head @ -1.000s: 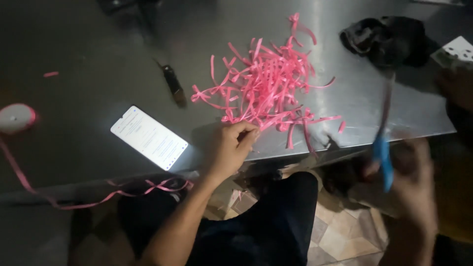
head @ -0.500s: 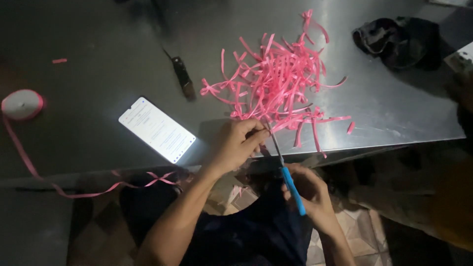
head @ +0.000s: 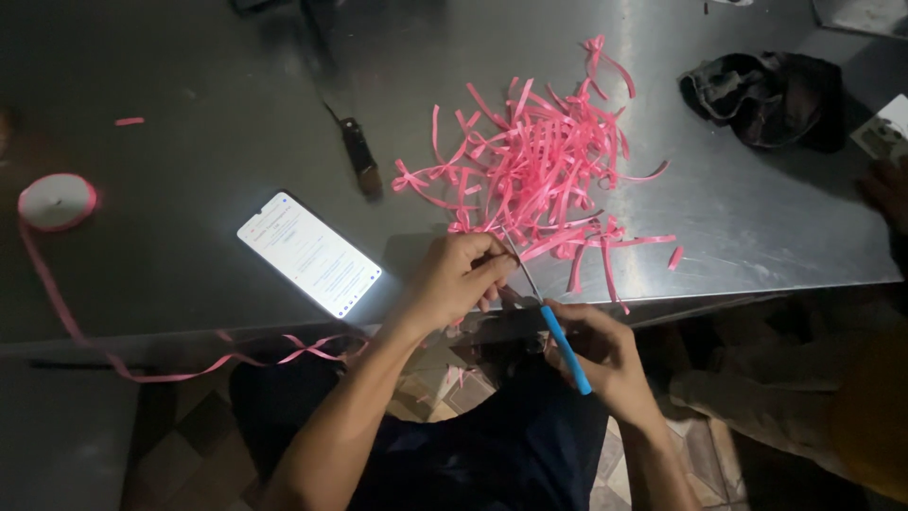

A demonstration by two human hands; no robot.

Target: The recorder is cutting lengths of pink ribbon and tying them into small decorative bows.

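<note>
— What's nearest?
— The right hand (head: 605,358), closed around blue-handled scissors (head: 549,317) at the table (head: 189,114) edge.
— And the left hand (head: 459,276)?
— Just above, fingers pinched together on a bit of pink ribbon (head: 499,295) by the blades.
— Further out?
— A lit phone (head: 308,254) to the left, then the pile of cut pink strips (head: 539,170), a ribbon roll (head: 57,201) far left, a dark cloth (head: 764,96) far right.

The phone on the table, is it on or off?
On. The phone lies flat on the metal table, its screen glowing white.
</note>
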